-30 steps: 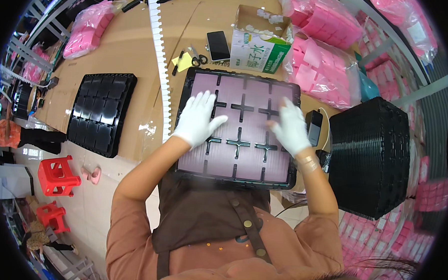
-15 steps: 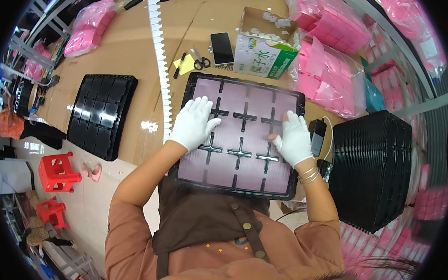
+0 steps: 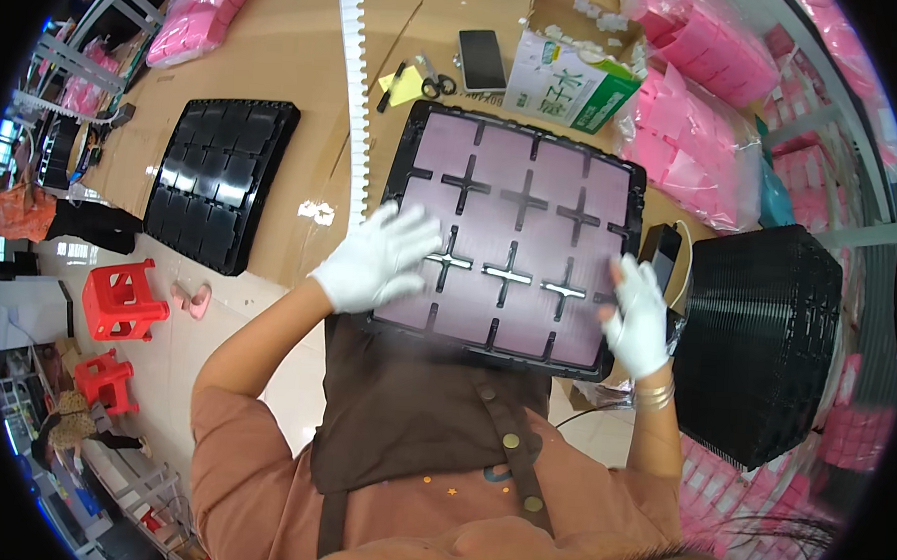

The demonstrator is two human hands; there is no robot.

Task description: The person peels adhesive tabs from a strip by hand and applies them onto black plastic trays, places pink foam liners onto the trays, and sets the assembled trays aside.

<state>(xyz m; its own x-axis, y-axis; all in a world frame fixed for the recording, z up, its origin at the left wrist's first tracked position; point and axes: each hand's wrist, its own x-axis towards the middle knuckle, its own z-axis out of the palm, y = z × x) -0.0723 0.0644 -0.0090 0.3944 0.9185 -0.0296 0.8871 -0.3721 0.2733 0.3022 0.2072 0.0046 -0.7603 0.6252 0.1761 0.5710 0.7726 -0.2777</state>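
In front of me on the table lies a black plastic tray (image 3: 398,168), slightly tilted in view. Flat mauve pieces (image 3: 498,227) fill its compartments, with black cross-shaped dividers showing between them. My left hand (image 3: 377,261), in a white glove, is spread at the tray's left edge, its fingertips over the nearby pieces. At the right rim is my right hand (image 3: 641,323), also gloved, with bare thumb and index fingertips. Its fingers are stretched out and apart, and the thumb reaches over the tray's edge. Whether either palm presses on the rim is hard to tell.
Another black tray (image 3: 222,185) lies to the left, beyond a white notched strip (image 3: 354,96). A tall stack of black trays (image 3: 756,343) stands right. Behind are a carton (image 3: 567,85), phone (image 3: 481,61), scissors (image 3: 437,85) and bagged pink pieces (image 3: 684,150).
The view has shifted, so the table things sit higher and further right. My left hand has slid back toward the tray's near left edge, and my right hand outward to its right rim.
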